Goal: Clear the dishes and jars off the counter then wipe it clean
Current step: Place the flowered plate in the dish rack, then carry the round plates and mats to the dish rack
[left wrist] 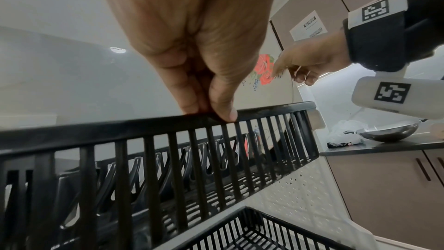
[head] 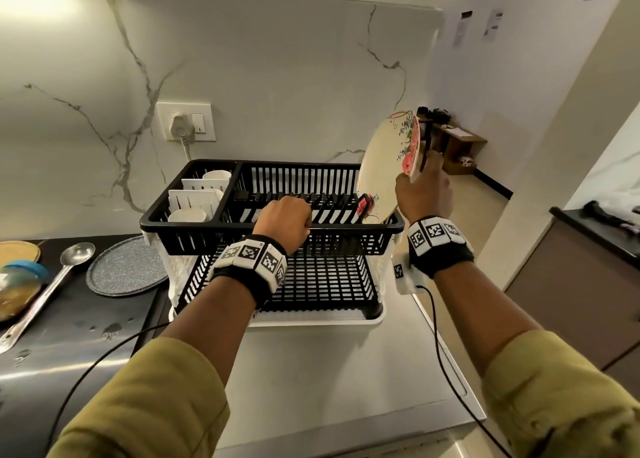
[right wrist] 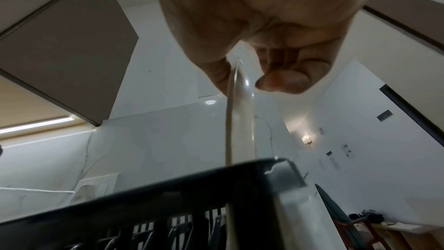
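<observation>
Right hand [head: 425,190] pinching floral plate [head: 384,166] at its near-right rim, thumb on the face, fingers [right wrist: 283,81] curled behind; plate on edge, tilted a bit left, lower rim down among the slots at right end of the rack's top tier. Left hand [head: 284,222] curled over the front rim of the dish rack [head: 194,229], thumb and fingertips [left wrist: 223,115] clamped on the black bar near its middle. Rack: 2 black tiers on a white frame, sitting on the pale counter [head: 329,364] toward its back edge, against the marble wall. Top tier's left compartment holding white cups & white cutlery holders [head: 197,197]. Lower tier bare black grid. Left of the rack, on the dark steel surface [head: 104,339]: grey speckled plate [head: 126,267] just beside the rack's left-front corner, steel ladle [head: 48,284] lying diagonal next to it, blue-lidded jar [head: 20,284] at far left edge, wooden round [head: 17,251] behind the jar. Wall socket w/ plug [head: 185,122] above rack's left end. Olive sleeves, tagged wristbands on both wrists.
</observation>
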`<state>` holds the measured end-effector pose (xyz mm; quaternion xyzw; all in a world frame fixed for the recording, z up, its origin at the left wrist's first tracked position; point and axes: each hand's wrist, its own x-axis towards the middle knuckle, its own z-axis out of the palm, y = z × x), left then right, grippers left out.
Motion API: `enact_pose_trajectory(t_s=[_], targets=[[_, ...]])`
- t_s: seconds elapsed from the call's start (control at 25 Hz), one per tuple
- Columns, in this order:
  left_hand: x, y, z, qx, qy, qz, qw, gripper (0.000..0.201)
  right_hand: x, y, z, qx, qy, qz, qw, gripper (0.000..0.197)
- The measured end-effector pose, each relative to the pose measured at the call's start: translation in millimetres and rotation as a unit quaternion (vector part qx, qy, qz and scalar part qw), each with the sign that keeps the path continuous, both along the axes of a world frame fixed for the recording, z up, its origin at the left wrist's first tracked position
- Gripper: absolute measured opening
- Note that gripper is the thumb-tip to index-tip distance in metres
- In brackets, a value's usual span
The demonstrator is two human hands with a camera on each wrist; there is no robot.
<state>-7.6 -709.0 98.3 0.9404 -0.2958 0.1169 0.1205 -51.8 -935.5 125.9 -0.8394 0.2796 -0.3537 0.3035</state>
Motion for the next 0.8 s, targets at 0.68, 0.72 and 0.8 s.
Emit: enact_pose_trajectory(t_s=[0.68,0.72,0.8], targets=[[-107.9,243.1,-130.2,-0.092,0.038,0.232,0.968,0.024,-63.1,337.5,-157.7,-0.086,0.08,0.369,0.922,0.021],[-116.0,269.9,-132.5,-0.094,0.04,0.255,0.962,0.026,-64.5,361.7,-160.0,-0.091,0.095,0.379,0.916,0.02],[-135.2,326.4,-137.3,-0.101,0.045,0.3,0.948,0.025,-70.6,415.4,-162.8,-0.102,0.115,0.397,0.905,0.019]])
